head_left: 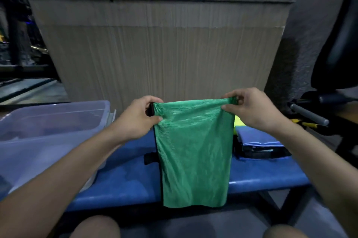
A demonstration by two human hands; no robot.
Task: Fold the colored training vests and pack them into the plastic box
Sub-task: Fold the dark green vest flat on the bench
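Green vest (pixel 193 150) top edge pinched, left hand (pixel 140 117), right hand (pixel 251 110)

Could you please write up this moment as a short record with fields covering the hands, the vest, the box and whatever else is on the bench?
left hand: pinches the top left corner of the green vest
right hand: pinches the top right corner
green vest: held up, hanging flat in front of the blue bench, black trim along its left edge
plastic box: translucent, on the left end of the bench; contents unclear
other vests: blue vest stacked on the bench at right, a yellow one behind it
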